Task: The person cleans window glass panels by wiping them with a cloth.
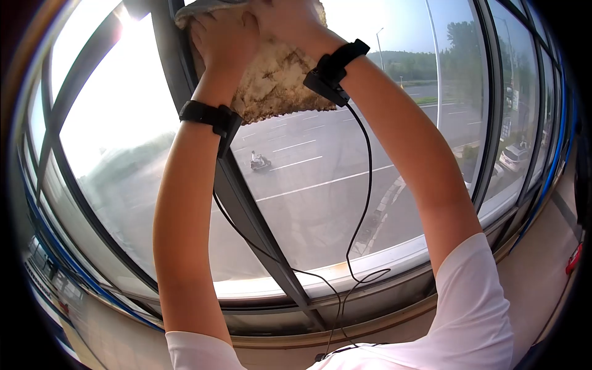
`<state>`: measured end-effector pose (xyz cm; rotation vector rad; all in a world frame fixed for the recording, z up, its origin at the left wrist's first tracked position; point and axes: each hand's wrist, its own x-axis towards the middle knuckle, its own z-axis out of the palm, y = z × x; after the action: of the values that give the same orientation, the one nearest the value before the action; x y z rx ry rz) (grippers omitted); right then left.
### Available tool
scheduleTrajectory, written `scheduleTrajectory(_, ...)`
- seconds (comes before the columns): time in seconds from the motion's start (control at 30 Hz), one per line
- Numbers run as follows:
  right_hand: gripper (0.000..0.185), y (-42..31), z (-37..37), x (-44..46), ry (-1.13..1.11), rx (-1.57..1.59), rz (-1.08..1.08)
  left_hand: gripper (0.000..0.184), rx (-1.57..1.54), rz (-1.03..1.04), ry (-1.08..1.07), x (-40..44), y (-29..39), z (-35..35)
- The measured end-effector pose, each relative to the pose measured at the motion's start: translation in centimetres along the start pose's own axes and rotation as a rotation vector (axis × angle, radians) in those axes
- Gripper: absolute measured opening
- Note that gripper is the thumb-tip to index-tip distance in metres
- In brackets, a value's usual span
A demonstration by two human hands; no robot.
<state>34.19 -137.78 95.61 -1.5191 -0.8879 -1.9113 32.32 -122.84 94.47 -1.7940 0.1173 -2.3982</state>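
Note:
Both arms reach up in front of the window (296, 209). A dirty, brown-stained cloth (277, 83) with a ragged lower edge hangs below my hands, in front of the glass. My left hand (223, 38) is closed on the cloth beside the dark window post, its fingertips partly under a greyish fold (206, 6). Close by on the right, my right hand (290, 24) also grips the cloth, though the frame's top edge cuts off its fingers. Each wrist wears a black strap with a small box and a cable.
A dark metal window post (246, 203) runs diagonally between the panes. Black cables (369, 185) dangle from the wrists toward my chest. A pale sill (370, 265) lies below the glass. Outside are a road, a scooter (259, 161) and parked cars. Something red (574, 259) is at the far right.

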Motion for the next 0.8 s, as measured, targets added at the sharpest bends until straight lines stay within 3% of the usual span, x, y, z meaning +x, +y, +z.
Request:
scheduleTrajectory(0.03, 0.032, -1.2, -1.3, 0.0, -0.003, -0.012, 0.023, 0.047, 0.008, -0.018, -0.007, 0.6, 0.1, -0.1)
scheduleTrajectory(0.13, 0.030, 0.4, 0.1, 1.4, 0.226, -0.305, -0.423, 0.054, 0.011, 0.025, -0.059, 1.0, -0.9, -0.8)
scheduleTrajectory(0.2, 0.022, 0.2, 0.0, -0.7, 0.051, -0.222, -0.262, 0.052, 0.017, 0.063, -0.024, -0.2, -1.2, -0.7)
scheduleTrajectory(0.27, 0.019, -0.2, -0.9, -2.4, 0.088, -0.166, -0.250, 0.051, 0.048, 0.099, 0.024, -1.2, -1.1, -0.5)
scheduleTrajectory(0.33, 0.022, -0.6, -1.4, -2.8, 0.345, -0.137, -0.394, 0.050, 0.104, 0.132, 0.096, -1.9, -1.1, -0.6)
scheduleTrajectory(0.43, 0.023, -1.1, -1.0, -4.3, 0.234, 0.227, -0.320, 0.049, 0.143, 0.131, 0.032, -3.3, -1.1, -1.3)
scheduleTrajectory(0.53, 0.022, -0.5, -1.3, -5.7, 0.194, -0.082, -0.457, 0.047, 0.171, 0.156, -0.046, -4.6, -0.3, -2.7)
scheduleTrajectory(0.57, 0.019, -0.9, -1.6, -7.1, 0.147, -0.152, -0.395, 0.044, 0.310, 0.275, 0.005, -5.7, -0.2, -2.8)
scheduleTrajectory(0.6, 0.017, -1.0, -1.3, -9.2, 0.227, -0.129, -0.466, 0.042, 0.292, 0.310, 0.066, -7.3, 0.0, -3.9)
scheduleTrajectory(0.67, 0.021, -1.4, -2.1, -13.2, 0.160, 0.146, -0.303, 0.035, 0.230, 0.308, -0.025, -10.9, 1.4, -6.6)
scheduleTrajectory(0.73, 0.044, -4.4, -4.9, -18.7, -0.060, 0.621, 0.223, 0.032, 0.207, 0.271, -0.181, -15.6, 3.0, -9.3)
scheduleTrajectory(0.8, 0.057, -5.8, -8.8, -23.6, -0.169, 0.664, 0.347, 0.033, 0.184, 0.193, -0.353, -21.8, 3.6, -10.7)
